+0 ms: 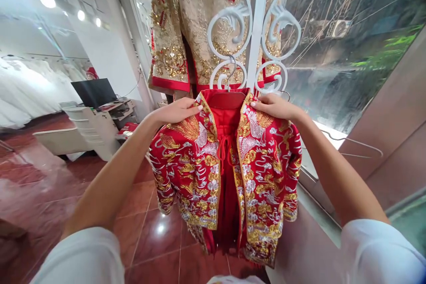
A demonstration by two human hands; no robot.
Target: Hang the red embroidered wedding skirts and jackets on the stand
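Observation:
A red jacket [266,164] with gold and silver embroidery hangs on a red hanger [226,100], whose metal hook rises from the collar toward the white scrollwork. The front stands partly open, with a red tie cord [224,148] in a bow at the chest. My left hand [181,111] is closed on the jacket's left-side shoulder by the collar, thumb on the front edge. On the opposite shoulder my right hand [277,105] grips the same way. The fingers of both hands are mostly hidden behind the cloth.
Behind the jacket stands a white scrolled metal rack [257,22] with a gold sequined garment [169,53] hung beyond it. A window [333,53] and a wire hanger [353,144] are at right. At left are a monitor [95,93], a desk and white gowns [26,88].

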